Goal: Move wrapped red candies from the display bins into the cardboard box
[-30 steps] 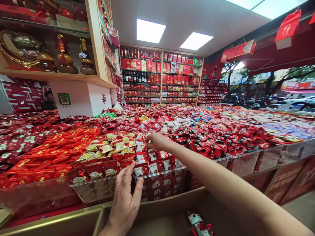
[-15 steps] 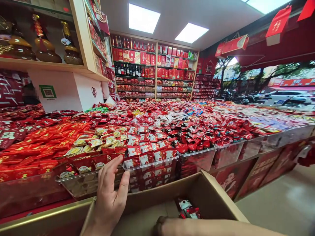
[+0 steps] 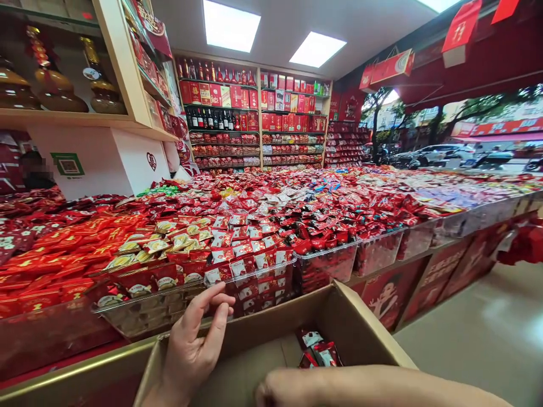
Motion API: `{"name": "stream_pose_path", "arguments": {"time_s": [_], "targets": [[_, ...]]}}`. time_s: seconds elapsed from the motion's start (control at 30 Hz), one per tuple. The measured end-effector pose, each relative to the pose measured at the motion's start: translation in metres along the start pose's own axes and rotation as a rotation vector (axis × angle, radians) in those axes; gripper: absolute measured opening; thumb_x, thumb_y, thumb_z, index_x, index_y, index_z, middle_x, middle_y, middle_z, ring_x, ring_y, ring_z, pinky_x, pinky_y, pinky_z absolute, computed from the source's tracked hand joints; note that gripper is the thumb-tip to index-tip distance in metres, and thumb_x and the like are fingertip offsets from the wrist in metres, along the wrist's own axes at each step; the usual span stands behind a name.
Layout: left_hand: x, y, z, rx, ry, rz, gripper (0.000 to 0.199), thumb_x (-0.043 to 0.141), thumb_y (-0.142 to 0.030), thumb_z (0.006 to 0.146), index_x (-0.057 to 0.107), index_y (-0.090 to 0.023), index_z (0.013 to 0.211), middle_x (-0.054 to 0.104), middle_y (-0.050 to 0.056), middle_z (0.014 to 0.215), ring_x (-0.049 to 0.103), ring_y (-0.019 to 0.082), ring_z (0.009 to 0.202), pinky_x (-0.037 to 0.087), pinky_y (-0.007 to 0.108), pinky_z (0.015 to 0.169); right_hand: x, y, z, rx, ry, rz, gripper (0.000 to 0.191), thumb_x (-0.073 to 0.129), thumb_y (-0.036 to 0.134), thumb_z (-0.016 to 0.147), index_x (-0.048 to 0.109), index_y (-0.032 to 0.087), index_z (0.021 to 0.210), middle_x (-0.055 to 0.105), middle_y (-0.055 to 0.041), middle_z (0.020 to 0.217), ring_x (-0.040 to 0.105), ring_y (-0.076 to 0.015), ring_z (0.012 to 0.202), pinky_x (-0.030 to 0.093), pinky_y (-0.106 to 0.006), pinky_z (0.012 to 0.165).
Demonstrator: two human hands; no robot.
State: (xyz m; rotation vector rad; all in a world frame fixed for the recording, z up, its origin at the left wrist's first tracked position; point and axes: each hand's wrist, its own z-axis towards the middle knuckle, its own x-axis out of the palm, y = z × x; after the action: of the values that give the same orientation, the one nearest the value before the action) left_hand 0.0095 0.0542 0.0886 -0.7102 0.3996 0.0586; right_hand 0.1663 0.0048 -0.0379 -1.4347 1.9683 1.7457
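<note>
My left hand (image 3: 197, 342) is raised over the near left part of an open cardboard box (image 3: 365, 328), its thumb and fingers apart and slightly bent, holding nothing. My right hand (image 3: 280, 387) is low inside the box at the bottom of the view. Its fingers are curled in, partly cut off and blurred, so anything in them is hidden. Beside it, in the box's far right corner, lie a few small red and white snack packets (image 3: 326, 353). Similar packets (image 3: 244, 263) fill a clear plastic bin (image 3: 254, 277) just beyond the box.
A long display counter of bins holds heaps of wrapped sweets (image 3: 271, 206). Orange-red packets (image 3: 55, 254) lie to the left. A cabinet with bottles (image 3: 102, 85) juts out at upper left. Stocked shelves (image 3: 258, 113) line the back wall. Tiled floor (image 3: 462, 333) shows at right.
My right hand has shifted slightly left within the box. The fingers of my left hand have bent more and moved a little right and down. The whole view has shifted slightly.
</note>
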Motion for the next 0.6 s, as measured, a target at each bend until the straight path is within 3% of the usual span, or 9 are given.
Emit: {"name": "stream_pose_path", "arguments": {"time_s": [0.07, 0.13, 0.23, 0.37, 0.6], "targets": [[0.001, -0.004, -0.001, -0.078, 0.083, -0.070, 0.030, 0.045, -0.023, 0.082, 0.042, -0.024, 0.112, 0.060, 0.000, 0.081, 0.059, 0.013, 0.068, 0.049, 0.028, 0.067, -0.035, 0.028, -0.022, -0.062, -0.162, 0.152, 0.024, 0.067, 0.038, 0.054, 0.056, 0.020, 0.065, 0.045, 0.0060, 0.051, 0.038, -0.0078, 0.044, 0.028, -0.019, 0.039], [0.004, -0.009, 0.000, -0.155, 0.156, -0.102, 0.031, 0.041, -0.028, 0.084, 0.040, -0.024, 0.115, 0.060, 0.000, 0.082, 0.058, 0.012, 0.066, 0.049, 0.026, 0.064, -0.065, 0.049, -0.040, -0.153, -0.243, 0.453, 0.032, 0.066, 0.044, 0.057, 0.053, 0.017, 0.069, 0.047, 0.0053, 0.056, 0.039, -0.0069, 0.047, 0.028, -0.018, 0.042], [0.009, -0.013, 0.002, -0.285, 0.283, -0.154, 0.037, 0.037, -0.035, 0.085, 0.036, -0.024, 0.120, 0.061, -0.001, 0.075, 0.054, 0.012, 0.057, 0.046, 0.022, 0.053, -0.088, 0.061, -0.055, -0.273, -0.338, 0.688, 0.035, 0.066, 0.045, 0.059, 0.051, 0.015, 0.068, 0.048, 0.0045, 0.056, 0.040, -0.0075, 0.051, 0.031, -0.020, 0.048], [0.017, -0.012, 0.001, -0.345, 0.305, -0.144, 0.038, 0.041, -0.036, 0.083, 0.038, -0.024, 0.119, 0.048, -0.007, 0.052, 0.043, 0.009, 0.043, 0.038, 0.019, 0.043, -0.087, 0.061, -0.058, -0.265, -0.397, 0.828, 0.039, 0.064, 0.050, 0.060, 0.050, 0.014, 0.063, 0.046, 0.0052, 0.053, 0.037, -0.0060, 0.049, 0.029, -0.020, 0.048], [0.025, -0.019, -0.005, -0.431, 0.209, -0.209, 0.045, 0.040, -0.039, 0.082, 0.032, -0.026, 0.124, 0.045, -0.007, 0.048, 0.042, 0.010, 0.034, 0.039, 0.019, 0.032, -0.082, 0.063, -0.059, -0.242, -0.341, 1.069, 0.038, 0.066, 0.047, 0.059, 0.049, 0.013, 0.065, 0.056, 0.0025, 0.053, 0.052, -0.0091, 0.047, 0.037, -0.022, 0.049]]}}
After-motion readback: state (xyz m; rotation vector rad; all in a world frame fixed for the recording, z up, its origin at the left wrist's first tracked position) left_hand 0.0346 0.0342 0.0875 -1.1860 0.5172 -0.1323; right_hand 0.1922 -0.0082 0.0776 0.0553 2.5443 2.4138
